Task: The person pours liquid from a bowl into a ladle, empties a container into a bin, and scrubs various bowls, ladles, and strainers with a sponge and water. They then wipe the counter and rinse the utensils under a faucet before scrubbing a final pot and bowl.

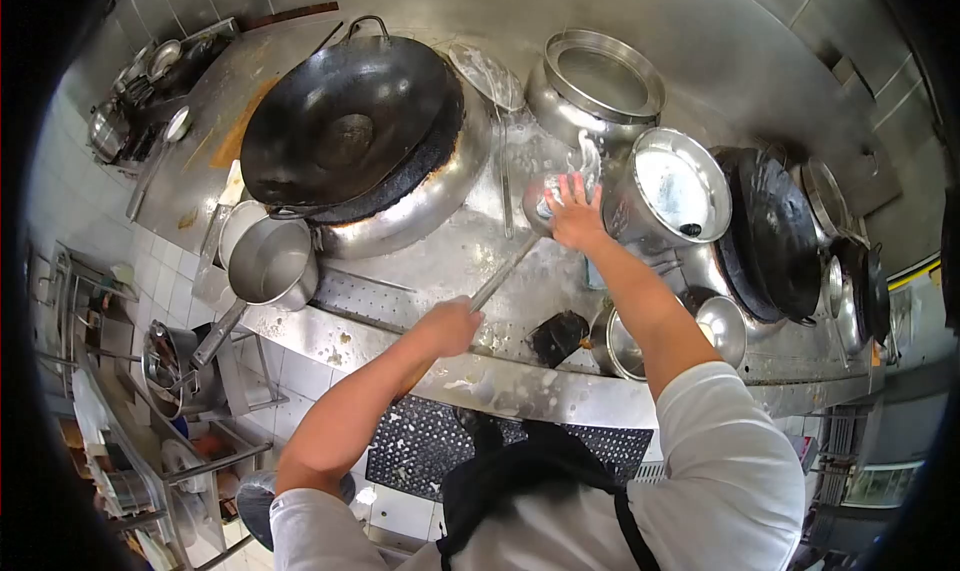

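My left hand (pixel 450 326) is closed around the long metal handle of a ladle (pixel 505 273), near the counter's front edge. At the ladle's round end, my right hand (pixel 577 214) presses down with its fingers over a foamy, whitish scrubbing pad (pixel 546 203). The fingers hide most of the pad, so its exact kind is hard to make out. White suds (pixel 590 156) lie just beyond the fingertips. Close to my right hand stand a metal pot (pixel 598 83) and a basin of cloudy liquid (pixel 683 188) with a small dark object in it.
A large black wok (pixel 350 121) rests on the left burner, a saucepan (pixel 270 261) beside it. A long-handled strainer (pixel 488 76) lies behind. Tilted dark woks (pixel 775 236) stand at right. A black block-like object (pixel 560 339) sits by the counter's front edge (pixel 500 386).
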`<state>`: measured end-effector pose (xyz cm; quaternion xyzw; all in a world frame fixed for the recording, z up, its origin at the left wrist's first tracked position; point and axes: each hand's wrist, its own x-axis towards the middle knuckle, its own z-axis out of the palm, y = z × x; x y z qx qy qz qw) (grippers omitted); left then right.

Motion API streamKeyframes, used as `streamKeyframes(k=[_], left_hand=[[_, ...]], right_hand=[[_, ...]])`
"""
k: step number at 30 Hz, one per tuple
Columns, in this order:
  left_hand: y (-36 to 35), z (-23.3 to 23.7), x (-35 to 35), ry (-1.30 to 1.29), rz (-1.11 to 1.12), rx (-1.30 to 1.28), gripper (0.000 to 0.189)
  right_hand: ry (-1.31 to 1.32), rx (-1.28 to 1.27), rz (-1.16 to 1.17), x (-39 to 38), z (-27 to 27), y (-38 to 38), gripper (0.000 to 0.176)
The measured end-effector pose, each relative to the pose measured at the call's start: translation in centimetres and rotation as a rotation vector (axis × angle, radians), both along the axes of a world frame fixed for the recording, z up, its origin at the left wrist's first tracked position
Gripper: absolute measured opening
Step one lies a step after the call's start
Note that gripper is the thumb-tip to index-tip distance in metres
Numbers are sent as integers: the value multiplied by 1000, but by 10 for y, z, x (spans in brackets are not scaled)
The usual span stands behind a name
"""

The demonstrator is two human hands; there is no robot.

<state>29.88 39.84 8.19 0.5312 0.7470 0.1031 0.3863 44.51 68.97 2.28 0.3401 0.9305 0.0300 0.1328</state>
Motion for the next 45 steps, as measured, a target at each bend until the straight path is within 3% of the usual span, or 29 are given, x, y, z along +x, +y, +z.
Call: streamKeyframes(k=[5, 7, 9, 11, 14, 16, 18, 21, 22, 25, 28, 29, 31, 33, 36, 39, 42, 44, 45], left_hand=[[12, -38, 14, 32, 59, 102, 39], [22, -43, 22, -6, 102, 109, 39], [31, -57, 27, -38, 60, 170, 37], [38, -72, 21, -50, -60, 291, 32], [22, -79, 45, -411, 253, 153, 16], [7, -84, 47, -854, 368, -82, 13], [1, -89, 44, -1376, 419, -254, 12], [-8, -100, 41, -2294, 357, -427, 8], [-9, -98, 42, -2277, 322, -380, 11], [-8, -73, 43, -1702, 626, -252, 18], [-24, -67, 50, -584, 453, 55, 31], [-25, -65, 48, -631, 469, 27, 33], [-12, -46, 44, -729, 503, -23, 39], [-3, -64, 38, -675, 441, 91, 39], [-16, -82, 40, -580, 459, 88, 38], [-51, -79, 43, -404, 406, 39, 42], [-81, -6, 42, -229, 452, -215, 49], [-103, -19, 35, -183, 407, -162, 47], [-117, -26, 34, -156, 378, -143, 45]], right_hand=[[432, -424, -415, -12, -56, -28, 60], [645, -353, -439, -26, -64, -70, 58], [974, -443, -519, -39, -46, -144, 64], [1010, -693, -749, -40, -13, -191, 63], [992, -611, -936, -44, -38, -169, 56], [1111, -457, -936, -46, -98, -111, 41], [1595, -1366, -1230, -29, -53, -79, 33], [2032, -1875, -1002, -29, -32, -94, 30], [1973, -1814, -925, -30, -30, -95, 36], [1795, -1205, -1114, -43, -24, -90, 44], [1684, -827, -1204, -47, -22, -92, 46], [1656, -746, -1233, -49, -25, -100, 46], [1420, -833, -1014, -54, -41, -152, 41], [1363, -679, -791, -55, -45, -203, 40], [1269, -624, -821, -57, -54, -194, 41], [1076, -531, -854, -53, -13, -159, 40], [1071, -143, -672, -24, -5, -106, 44], [1078, 194, -546, -13, -2, -82, 51], [1028, 71, -304, -19, -4, -82, 54]])
